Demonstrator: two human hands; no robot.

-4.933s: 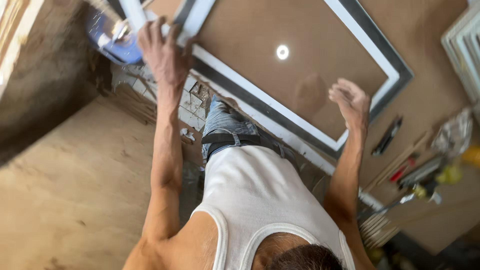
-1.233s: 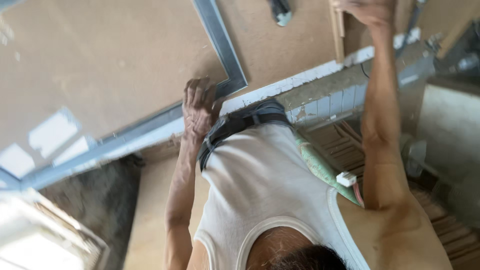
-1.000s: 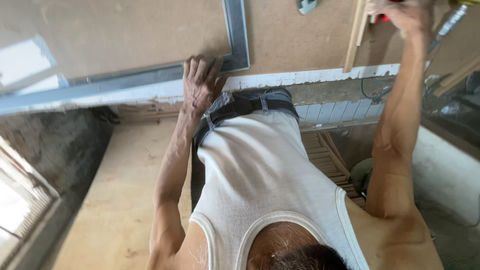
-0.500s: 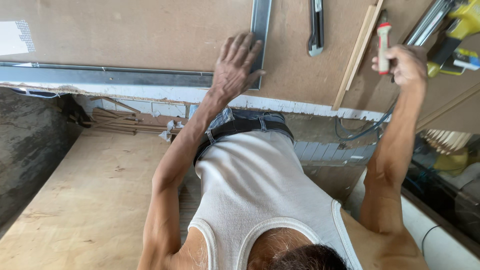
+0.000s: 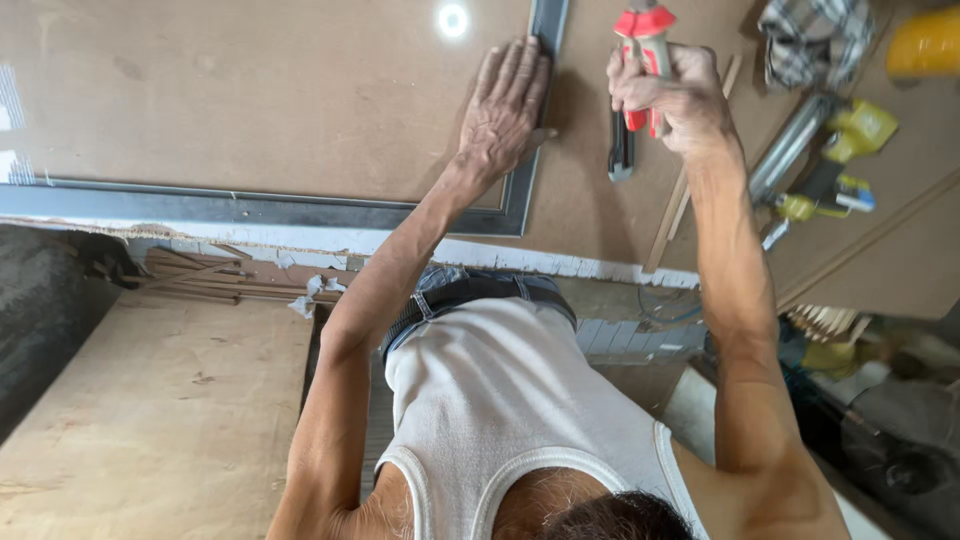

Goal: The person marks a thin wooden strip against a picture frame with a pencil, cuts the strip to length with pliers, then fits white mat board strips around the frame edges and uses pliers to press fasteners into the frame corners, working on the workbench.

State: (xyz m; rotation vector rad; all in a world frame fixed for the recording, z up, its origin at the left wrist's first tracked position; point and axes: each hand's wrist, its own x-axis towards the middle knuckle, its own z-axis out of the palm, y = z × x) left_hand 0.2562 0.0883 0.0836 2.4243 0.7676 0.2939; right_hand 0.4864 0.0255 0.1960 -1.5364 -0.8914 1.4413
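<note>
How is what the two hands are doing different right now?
The left hand lies flat and open, fingers spread, pressing on the grey frame strip at the edge of the glass panel. The right hand is closed in a fist around the red-handled tool. The left hand carries nothing; the right one is raised off the board, above a dark utility knife. Both reach forward over the same brown work surface.

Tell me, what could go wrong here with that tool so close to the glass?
The right hand grips red-handled pliers just beside the framed glass panel; a slip might chip its metal edge. The left hand presses flat at that corner, so fingers could get nicked. A utility knife lying nearby might get knocked.
</note>
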